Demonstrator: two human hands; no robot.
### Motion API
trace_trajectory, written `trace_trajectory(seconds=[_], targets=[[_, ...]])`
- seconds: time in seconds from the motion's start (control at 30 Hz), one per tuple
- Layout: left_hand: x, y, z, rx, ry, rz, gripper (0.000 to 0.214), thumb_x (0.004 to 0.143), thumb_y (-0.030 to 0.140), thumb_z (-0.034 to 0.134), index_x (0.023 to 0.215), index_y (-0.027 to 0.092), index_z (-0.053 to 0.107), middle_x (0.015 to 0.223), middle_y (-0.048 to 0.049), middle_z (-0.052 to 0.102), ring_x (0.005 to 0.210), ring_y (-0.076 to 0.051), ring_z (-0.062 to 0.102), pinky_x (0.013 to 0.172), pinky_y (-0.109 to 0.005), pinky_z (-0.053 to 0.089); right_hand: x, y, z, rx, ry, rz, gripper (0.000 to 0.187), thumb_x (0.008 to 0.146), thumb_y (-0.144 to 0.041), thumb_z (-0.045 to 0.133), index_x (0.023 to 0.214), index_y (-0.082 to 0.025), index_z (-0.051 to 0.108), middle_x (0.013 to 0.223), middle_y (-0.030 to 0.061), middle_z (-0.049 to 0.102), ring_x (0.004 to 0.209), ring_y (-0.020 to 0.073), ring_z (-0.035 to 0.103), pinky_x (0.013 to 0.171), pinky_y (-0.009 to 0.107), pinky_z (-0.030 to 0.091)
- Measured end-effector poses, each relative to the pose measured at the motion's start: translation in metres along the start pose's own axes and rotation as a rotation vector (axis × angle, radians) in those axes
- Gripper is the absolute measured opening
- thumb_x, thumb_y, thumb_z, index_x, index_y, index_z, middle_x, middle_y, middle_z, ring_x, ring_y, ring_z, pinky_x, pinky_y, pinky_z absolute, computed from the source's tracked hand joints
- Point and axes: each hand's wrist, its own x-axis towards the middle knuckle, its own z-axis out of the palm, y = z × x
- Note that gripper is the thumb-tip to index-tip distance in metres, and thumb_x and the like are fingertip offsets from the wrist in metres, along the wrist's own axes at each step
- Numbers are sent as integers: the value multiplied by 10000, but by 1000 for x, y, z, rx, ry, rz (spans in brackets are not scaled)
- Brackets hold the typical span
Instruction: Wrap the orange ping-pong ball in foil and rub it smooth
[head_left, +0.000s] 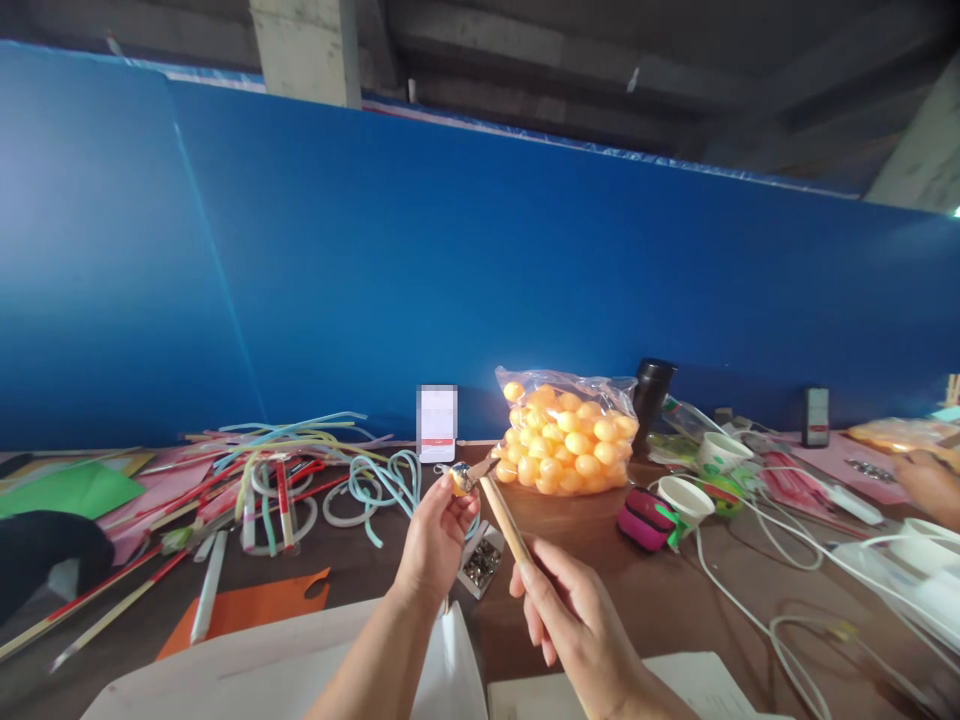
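My left hand is raised over the table with its fingertips pinched on a small orange ball. A shiny metal clip or tip sits against that ball. My right hand is closed around a thin wooden stick, whose far end reaches the ball. Just behind them lies a clear plastic bag of orange balls. Below my left hand stands a small open box of metal bits.
Coloured flexible tubes and paper sheets cover the left of the brown table. A pink pouch, paper cups, white cables and a dark tumbler lie at right. Another person's hand rests far right. A blue panel stands behind.
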Motion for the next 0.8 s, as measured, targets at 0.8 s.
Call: trace_trajectory(seconds=[0.8], targets=[[-1, 1, 2, -60, 20, 6, 107, 796, 190, 675, 873, 116, 677, 821, -51, 681, 667, -105, 629, 695, -232, 563, -2, -1, 0, 24, -27, -14, 343, 984, -468, 415, 864, -176, 549, 539, -62, 479, 402, 70, 421, 383, 167, 336]])
